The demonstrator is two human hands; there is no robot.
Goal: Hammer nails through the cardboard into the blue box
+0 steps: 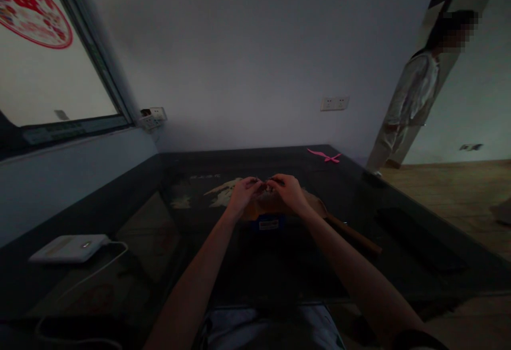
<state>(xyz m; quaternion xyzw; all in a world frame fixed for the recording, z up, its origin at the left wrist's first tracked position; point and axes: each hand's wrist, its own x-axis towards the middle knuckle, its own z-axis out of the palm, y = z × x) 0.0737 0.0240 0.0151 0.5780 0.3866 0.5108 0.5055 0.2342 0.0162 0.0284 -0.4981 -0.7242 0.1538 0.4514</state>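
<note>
We sit at a dark, glass-topped table (259, 267), with both our forearms reaching out over it toward its middle. There our left hand (244, 193) and right hand (288, 190) meet, knuckles up and fingers curled. The fingertips of both hands pinch a small dark piece (265, 184) that sits between them, just above the table top. The light is too dim for us to say what the piece is.

Under our hands, at the middle of the table, lies a brownish sheet (316, 204). A small blue box (268, 225) with a white label touches the sheet's near edge. A wooden stick (353, 237) lies flat on the table, running from beside the sheet toward the table's right edge. Further toward that edge rests a flat black slab (415, 239), well apart from our hands.

A pink ribbon (325, 155) lies at the table's far right corner. Near the left edge sits a white device (67, 249) with a small light on top. Its white cable (101, 265) trails toward the near edge.

Beyond the far edge of the table stands a pale wall with a double socket (334, 103). A window (51, 83) bearing a round red decal (34, 11) rises past the table's left side. Off the far right corner another person (413, 94) in pale clothes stands in a doorway, with neither hand near the table.
</note>
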